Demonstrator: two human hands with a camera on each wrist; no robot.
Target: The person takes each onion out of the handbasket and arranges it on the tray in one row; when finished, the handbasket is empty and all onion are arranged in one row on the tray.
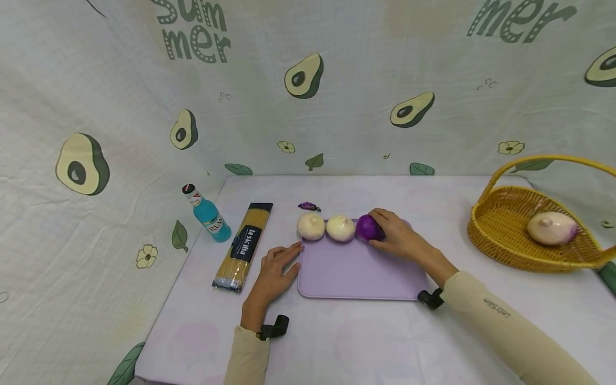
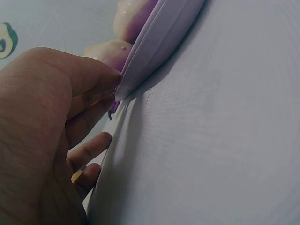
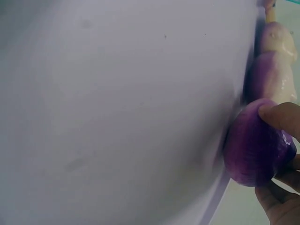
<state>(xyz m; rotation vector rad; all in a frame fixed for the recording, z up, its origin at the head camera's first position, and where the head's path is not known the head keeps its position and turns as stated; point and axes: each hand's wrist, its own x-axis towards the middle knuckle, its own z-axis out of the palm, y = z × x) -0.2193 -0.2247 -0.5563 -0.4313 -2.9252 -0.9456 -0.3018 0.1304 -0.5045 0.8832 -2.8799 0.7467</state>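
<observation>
My right hand (image 1: 397,235) grips a purple onion (image 1: 368,229) at the back edge of the lilac tray (image 1: 361,272). In the right wrist view, its thumb and fingers lie around the onion (image 3: 253,145). Two onions with white upper sides, a left one (image 1: 310,226) and a middle one (image 1: 340,229), sit beside it in a row. At the tray's left edge is my left hand (image 1: 275,271), with its fingers spread. The left wrist view shows its thumb touching the tray's rim (image 2: 150,51) near a corner.
A wicker basket (image 1: 495,251) at the right holds a white-and-purple onion (image 1: 552,228). Left of the tray lie a spaghetti packet (image 1: 244,243) and a blue bottle (image 1: 212,218). A purple-wrapped candy (image 1: 309,206) lies behind the left onion.
</observation>
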